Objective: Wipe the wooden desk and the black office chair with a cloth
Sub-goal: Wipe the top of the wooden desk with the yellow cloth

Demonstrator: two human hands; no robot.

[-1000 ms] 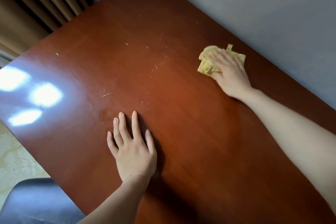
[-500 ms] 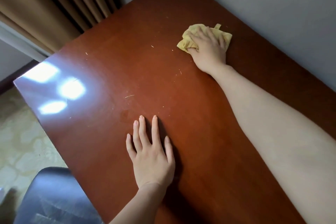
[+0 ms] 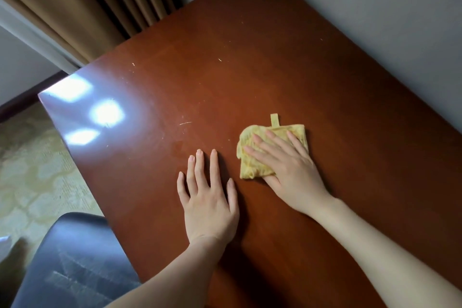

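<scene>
The glossy red-brown wooden desk [image 3: 250, 70] fills most of the view. A folded yellow cloth [image 3: 250, 157] with a small loop tab lies near its middle. My right hand [image 3: 287, 167] presses flat on the cloth with straight, spread fingers. My left hand [image 3: 207, 197] rests flat on the bare wood just left of the cloth, fingers straight, holding nothing. Small pale specks and scratches dot the desk beyond the hands. The black office chair [image 3: 75, 262] shows partly at the lower left, tucked beside the desk's near edge.
A grey wall [image 3: 375, 20] runs along the desk's right side. Brown curtains [image 3: 87, 2] hang past the far left corner. Pale patterned carpet [image 3: 37, 170] lies left of the desk. Window light glares on the desk's left corner [image 3: 100, 112].
My right hand has dragged the cloth from the far side by the wall back toward me, ending beside my left hand. The left hand has stayed flat on the desk.
</scene>
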